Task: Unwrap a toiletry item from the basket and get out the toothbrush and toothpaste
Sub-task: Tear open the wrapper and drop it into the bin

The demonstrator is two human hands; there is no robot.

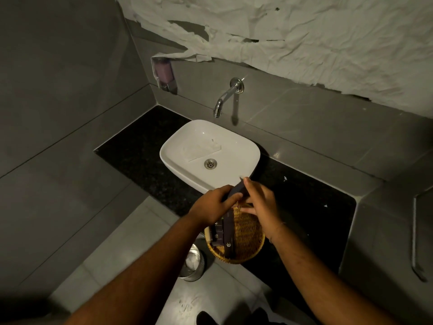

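Observation:
A round wicker basket (248,240) sits at the front edge of the black counter (145,146), holding several dark purple toiletry packets (226,233). Above its far rim I hold one dark purple packet (237,190) tilted upward. My left hand (212,207) grips its lower end with the thumb on top. My right hand (260,200) pinches its upper end, fingers curled around it. No toothbrush or toothpaste is visible; the packet looks closed.
A white basin (185,146) stands on the counter just beyond my hands, under a chrome wall tap (225,97). A soap dispenser (165,73) hangs on the wall at left. A metal bin (193,263) stands on the floor below the basket.

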